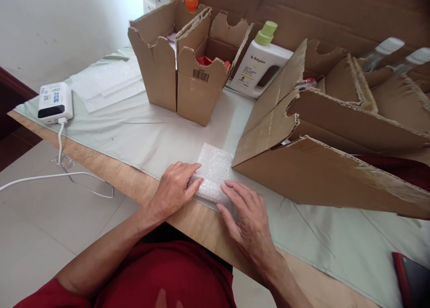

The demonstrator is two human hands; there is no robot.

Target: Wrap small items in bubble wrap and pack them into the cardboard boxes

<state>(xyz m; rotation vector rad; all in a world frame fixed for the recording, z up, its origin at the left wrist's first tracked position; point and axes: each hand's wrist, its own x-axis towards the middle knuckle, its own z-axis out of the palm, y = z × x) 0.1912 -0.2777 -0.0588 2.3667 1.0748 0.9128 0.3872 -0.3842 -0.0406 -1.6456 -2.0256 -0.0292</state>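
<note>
White charger (pixel 55 102) by table's left edge; bare cloth (pixel 144 138) beyond. Left hand (pixel 174 188) open, flat, fingertips on bubble-wrap pad (pixel 215 169) at near edge. Right hand (pixel 247 220) open, flat, touching pad. Corrugated box (pixel 322 173) just beside, jagged flaps.

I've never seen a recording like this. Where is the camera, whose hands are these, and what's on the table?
No machine: a person works with bare hands, filmed by a camera on their head looking down. The left hand and right hand lie flat, fingers open, on a bubble wrap piece at the near edge of the table; nothing is gripped. On the green cloth stand two open cardboard boxes, a white bottle with a green cap, a large carton on the right, and a white device with a cable on the left.
</note>
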